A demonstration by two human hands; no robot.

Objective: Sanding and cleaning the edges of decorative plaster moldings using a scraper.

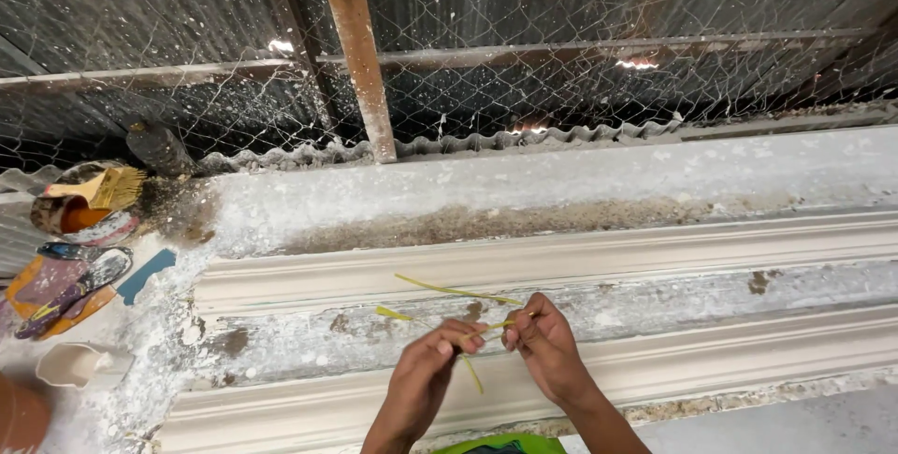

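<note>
Far left I see a paint tin (82,216) with a brush (114,187) across it, a scraper (70,290) and a white cup (79,363) on the dusty bench (655,173). Past them, over the pale moulding (655,248), my left hand (426,374) has its grip pinched shut on thin yellow-green strips (449,290). Just beside it, my right hand (547,342) pinches the same strips. Wire mesh (561,5) stands behind.
</note>
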